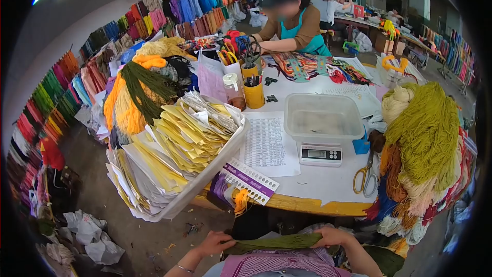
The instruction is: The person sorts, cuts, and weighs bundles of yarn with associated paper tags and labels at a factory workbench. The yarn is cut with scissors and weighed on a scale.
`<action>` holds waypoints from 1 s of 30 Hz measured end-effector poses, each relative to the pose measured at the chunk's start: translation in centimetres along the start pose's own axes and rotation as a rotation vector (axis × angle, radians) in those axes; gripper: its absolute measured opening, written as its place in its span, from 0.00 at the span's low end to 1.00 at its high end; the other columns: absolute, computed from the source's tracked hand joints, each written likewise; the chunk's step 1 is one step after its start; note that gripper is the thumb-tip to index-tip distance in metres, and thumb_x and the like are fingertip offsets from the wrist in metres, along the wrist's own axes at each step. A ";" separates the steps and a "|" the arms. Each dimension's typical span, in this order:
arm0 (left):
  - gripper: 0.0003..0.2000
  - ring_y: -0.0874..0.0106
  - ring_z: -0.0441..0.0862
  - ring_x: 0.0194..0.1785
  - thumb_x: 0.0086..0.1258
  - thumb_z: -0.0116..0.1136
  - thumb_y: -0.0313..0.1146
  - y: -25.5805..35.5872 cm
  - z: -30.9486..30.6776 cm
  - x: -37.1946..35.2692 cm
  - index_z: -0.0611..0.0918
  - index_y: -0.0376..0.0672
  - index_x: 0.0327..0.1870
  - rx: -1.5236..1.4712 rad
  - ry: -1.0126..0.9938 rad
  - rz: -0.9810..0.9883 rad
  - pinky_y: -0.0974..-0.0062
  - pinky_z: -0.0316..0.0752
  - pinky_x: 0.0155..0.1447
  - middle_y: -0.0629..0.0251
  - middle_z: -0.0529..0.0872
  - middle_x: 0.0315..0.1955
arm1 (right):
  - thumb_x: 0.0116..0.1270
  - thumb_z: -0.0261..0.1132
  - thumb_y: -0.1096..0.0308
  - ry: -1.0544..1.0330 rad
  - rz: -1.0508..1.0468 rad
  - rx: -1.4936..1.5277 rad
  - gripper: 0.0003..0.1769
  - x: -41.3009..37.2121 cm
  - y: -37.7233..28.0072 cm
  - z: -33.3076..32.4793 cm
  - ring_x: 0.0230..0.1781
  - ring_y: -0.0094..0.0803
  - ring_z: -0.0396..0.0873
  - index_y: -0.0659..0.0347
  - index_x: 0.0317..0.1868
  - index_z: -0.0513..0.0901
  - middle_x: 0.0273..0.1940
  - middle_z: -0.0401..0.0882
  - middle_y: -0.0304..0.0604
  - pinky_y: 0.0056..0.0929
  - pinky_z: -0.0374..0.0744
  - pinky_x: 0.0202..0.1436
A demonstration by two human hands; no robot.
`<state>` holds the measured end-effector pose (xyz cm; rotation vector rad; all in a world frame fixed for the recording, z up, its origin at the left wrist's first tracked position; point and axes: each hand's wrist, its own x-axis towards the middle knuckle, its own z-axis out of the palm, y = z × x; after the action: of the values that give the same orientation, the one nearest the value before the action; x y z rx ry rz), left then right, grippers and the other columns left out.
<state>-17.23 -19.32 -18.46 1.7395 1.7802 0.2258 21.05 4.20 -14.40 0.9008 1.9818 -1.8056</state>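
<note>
One olive-green skein (274,243), soft and stranded, stretches crosswise between two hands, in front of a checked apron (279,263). The right hand (215,243) is closed on one end and the left hand (330,237) on the other; the hands are well apart.

Straight ahead of the grip, past a gap of open air, runs the table's worn yellow edge (328,209). Over it hangs one flat, punched thread card (249,180), ahead of the right hand, with purple and orange threads. Beyond is one printed sheet (264,143). Ahead of the left hand, past bare tabletop, stand one boxy scale (321,155) and one translucent plastic tub (323,117); one pair of metal scissors (366,177) lies to their right. Farther out on that side is a fluffy yarn heap (425,138); ahead and left of the right hand, one plastic bin (218,161) is crammed with creased paper envelopes (189,136).
</note>
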 end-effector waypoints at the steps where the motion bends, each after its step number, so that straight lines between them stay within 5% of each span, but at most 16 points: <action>1: 0.12 0.69 0.78 0.42 0.70 0.58 0.45 -0.8 0.9 0.0 0.85 0.50 0.44 -0.149 0.070 -0.011 0.66 0.60 0.54 0.71 0.85 0.37 | 0.58 0.73 0.55 -0.039 0.067 -0.071 0.22 0.3 0.7 -0.1 0.19 0.21 0.71 0.57 0.50 0.83 0.24 0.78 0.34 0.23 0.71 0.25; 9: 0.11 0.67 0.78 0.44 0.70 0.58 0.45 -2.1 0.4 -0.4 0.85 0.49 0.42 -0.246 0.040 0.056 0.64 0.69 0.51 0.70 0.86 0.37 | 0.61 0.71 0.51 -0.228 0.210 -0.018 0.20 2.0 3.0 1.2 0.22 0.20 0.71 0.58 0.45 0.83 0.25 0.76 0.33 0.24 0.69 0.25; 11: 0.11 0.63 0.79 0.44 0.69 0.58 0.43 -0.9 -1.1 -0.6 0.84 0.47 0.40 0.210 0.040 0.066 0.62 0.74 0.47 0.66 0.85 0.36 | 0.61 0.71 0.52 -0.207 0.225 -0.055 0.20 2.4 2.4 1.7 0.22 0.20 0.71 0.58 0.45 0.83 0.24 0.76 0.33 0.24 0.69 0.25; 15: 0.11 0.62 0.79 0.41 0.69 0.58 0.43 -1.2 -0.8 -1.2 0.84 0.45 0.37 -0.049 0.098 0.001 0.64 0.74 0.45 0.62 0.84 0.32 | 0.58 0.73 0.45 -0.222 0.198 -0.106 0.25 3.1 3.5 2.1 0.20 0.23 0.71 0.56 0.45 0.84 0.20 0.74 0.34 0.26 0.67 0.24; 17: 0.10 0.65 0.80 0.37 0.69 0.58 0.40 -2.0 -0.9 -1.3 0.83 0.44 0.38 -0.457 -0.042 -0.191 0.67 0.74 0.41 0.60 0.84 0.30 | 0.58 0.73 0.44 -0.249 0.209 -0.095 0.25 2.9 3.0 1.9 0.20 0.23 0.71 0.56 0.44 0.84 0.20 0.74 0.34 0.26 0.67 0.23; 21: 0.07 0.68 0.79 0.33 0.69 0.58 0.35 -5.6 1.8 -1.9 0.83 0.43 0.38 -0.414 -0.044 -0.046 0.71 0.74 0.40 0.60 0.84 0.30 | 0.59 0.72 0.47 -0.258 0.196 -0.085 0.24 2.3 2.2 2.2 0.19 0.22 0.70 0.57 0.44 0.84 0.20 0.74 0.33 0.25 0.66 0.22; 24: 0.05 0.69 0.82 0.34 0.66 0.59 0.33 -5.5 1.7 -1.9 0.83 0.43 0.38 -0.524 -0.165 -0.081 0.71 0.76 0.41 0.60 0.86 0.30 | 0.60 0.72 0.50 -0.244 0.177 -0.158 0.22 1.2 0.4 2.2 0.18 0.21 0.70 0.57 0.46 0.83 0.20 0.75 0.34 0.24 0.68 0.22; 27: 0.07 0.66 0.85 0.36 0.61 0.62 0.35 -3.4 0.4 -1.5 0.84 0.45 0.38 -0.297 -0.159 -0.213 0.69 0.77 0.42 0.61 0.87 0.31 | 0.60 0.71 0.49 -0.176 0.080 -0.272 0.22 -0.5 -0.6 2.3 0.19 0.22 0.73 0.55 0.47 0.84 0.21 0.78 0.35 0.25 0.70 0.23; 30: 0.10 0.61 0.86 0.36 0.56 0.64 0.37 -1.6 0.0 -1.0 0.85 0.45 0.38 -0.182 0.005 -0.293 0.66 0.79 0.42 0.59 0.87 0.30 | 0.60 0.71 0.48 -0.067 -0.001 -0.330 0.22 -2.9 -3.1 1.6 0.21 0.24 0.76 0.54 0.47 0.84 0.23 0.80 0.36 0.26 0.72 0.25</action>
<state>-18.65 -20.46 -18.98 1.3353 1.9272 0.2583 20.94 1.90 -10.48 0.7246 2.1496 -1.4284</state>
